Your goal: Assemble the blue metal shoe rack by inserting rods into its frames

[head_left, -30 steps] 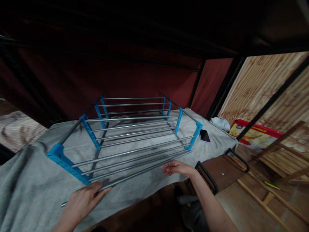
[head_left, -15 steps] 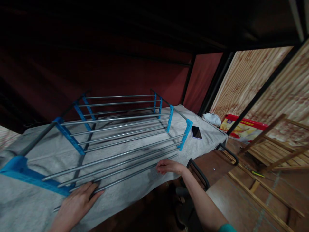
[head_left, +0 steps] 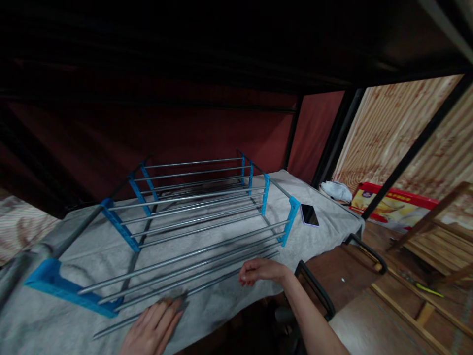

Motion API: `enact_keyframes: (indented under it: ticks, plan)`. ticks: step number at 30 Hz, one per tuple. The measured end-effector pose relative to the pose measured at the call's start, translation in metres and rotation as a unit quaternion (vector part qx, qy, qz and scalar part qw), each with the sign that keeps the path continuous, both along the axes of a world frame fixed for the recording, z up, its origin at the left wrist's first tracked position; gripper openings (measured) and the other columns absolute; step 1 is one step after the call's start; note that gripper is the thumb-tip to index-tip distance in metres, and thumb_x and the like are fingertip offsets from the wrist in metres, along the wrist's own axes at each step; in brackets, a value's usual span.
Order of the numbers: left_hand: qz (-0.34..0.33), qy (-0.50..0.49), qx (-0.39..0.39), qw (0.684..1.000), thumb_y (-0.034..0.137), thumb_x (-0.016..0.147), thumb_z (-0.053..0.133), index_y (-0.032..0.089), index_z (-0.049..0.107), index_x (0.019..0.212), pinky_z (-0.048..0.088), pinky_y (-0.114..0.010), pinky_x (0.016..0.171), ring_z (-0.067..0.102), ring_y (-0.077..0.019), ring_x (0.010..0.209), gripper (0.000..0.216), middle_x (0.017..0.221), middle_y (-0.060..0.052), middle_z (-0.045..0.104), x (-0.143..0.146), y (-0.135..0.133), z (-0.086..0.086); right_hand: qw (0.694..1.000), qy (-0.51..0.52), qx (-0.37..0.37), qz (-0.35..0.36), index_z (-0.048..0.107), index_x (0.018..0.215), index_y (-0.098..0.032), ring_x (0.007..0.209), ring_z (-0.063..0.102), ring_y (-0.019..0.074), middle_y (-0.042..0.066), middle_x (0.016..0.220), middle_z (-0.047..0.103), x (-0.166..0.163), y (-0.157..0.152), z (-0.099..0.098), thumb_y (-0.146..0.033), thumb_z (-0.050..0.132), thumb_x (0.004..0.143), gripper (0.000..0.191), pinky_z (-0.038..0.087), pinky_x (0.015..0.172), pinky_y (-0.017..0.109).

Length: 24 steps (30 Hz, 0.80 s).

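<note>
Lying right of the rack (head_left: 192,217), a phone (head_left: 309,215).

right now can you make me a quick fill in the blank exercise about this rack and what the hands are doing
1. The side brackets of the rack are coloured ____.
2. The left hand lies flat with its fingertips on a loose metal ____.
3. Right of the rack, a ____ lies face up on the grey cloth.
4. The right hand is curled near the ____ edge of the cloth.

Missing words: blue; rod; phone; front
</note>
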<state>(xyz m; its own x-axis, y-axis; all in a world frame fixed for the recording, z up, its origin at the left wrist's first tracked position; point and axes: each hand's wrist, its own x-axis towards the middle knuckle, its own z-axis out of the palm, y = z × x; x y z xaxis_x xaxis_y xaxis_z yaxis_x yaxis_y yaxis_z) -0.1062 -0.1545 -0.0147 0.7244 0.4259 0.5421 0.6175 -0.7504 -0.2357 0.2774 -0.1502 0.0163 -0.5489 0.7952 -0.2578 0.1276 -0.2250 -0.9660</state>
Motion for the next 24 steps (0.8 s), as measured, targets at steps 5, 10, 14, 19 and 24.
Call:
enact_keyframes:
  ticks: [5, 10, 14, 19, 24]
  plan:
    - [0.016, -0.128, -0.041, 0.991, 0.035, 0.091, 0.048, 0.032, 0.065, 0.114, 0.049, -0.037, 0.088, 0.062, -0.0238, 0.099, 0.029, 0.105, -0.004, 0.068, 0.043, 0.008, 0.096, 0.988, 0.131, 0.078, -0.004, 0.070, 0.095, -0.021, 0.087, 0.064, 0.0190, 0.004, 0.093, 0.070, 0.008, -0.015, 0.057, -0.048, 0.069, 0.080, 0.031, 0.049, 0.083, 0.034]
    - [0.060, -0.183, -0.122, 0.974, 0.048, 0.094, 0.037, 0.022, 0.062, 0.112, 0.042, -0.040, 0.101, 0.054, -0.0263, 0.112, 0.040, 0.115, -0.009, 0.061, 0.090, 0.083, 0.188, 0.918, 0.163, 0.241, -0.268, 0.067, 0.091, -0.019, 0.082, 0.063, 0.0176, 0.005, 0.089, 0.068, 0.052, -0.006, 0.133, -0.042, 0.066, 0.083, 0.024, 0.050, 0.081, 0.034]
    - [0.041, -0.078, -0.120, 0.989, 0.044, 0.096, 0.035, 0.016, 0.052, 0.126, 0.039, -0.043, 0.101, 0.051, -0.0279, 0.116, 0.045, 0.123, -0.013, 0.058, 0.138, 0.159, 0.206, 0.827, 0.137, 0.315, -0.445, 0.065, 0.096, -0.020, 0.090, 0.062, 0.0172, 0.006, 0.098, 0.068, 0.113, 0.053, 0.174, -0.039, 0.068, 0.080, 0.025, 0.048, 0.088, 0.035]
    - [0.056, 0.022, -0.179, 0.982, 0.039, 0.094, 0.044, 0.014, 0.043, 0.135, 0.036, -0.041, 0.104, 0.050, -0.0282, 0.122, 0.048, 0.132, -0.016, 0.055, 0.199, 0.219, 0.185, 0.859, -0.036, 0.251, -0.445, 0.064, 0.088, -0.014, 0.088, 0.058, 0.0154, 0.005, 0.092, 0.068, 0.153, 0.138, 0.177, -0.039, 0.063, 0.081, 0.026, 0.045, 0.085, 0.031]
    - [0.063, 0.060, -0.209, 0.974, 0.029, 0.092, 0.046, 0.017, 0.053, 0.124, 0.044, -0.036, 0.089, 0.060, -0.0256, 0.107, 0.035, 0.115, -0.014, 0.064, 0.235, 0.243, 0.161, 0.907, -0.112, 0.237, -0.330, 0.065, 0.088, -0.008, 0.081, 0.055, 0.0120, 0.003, 0.084, 0.067, 0.144, 0.171, 0.165, -0.042, 0.051, 0.090, 0.036, 0.042, 0.079, 0.026]
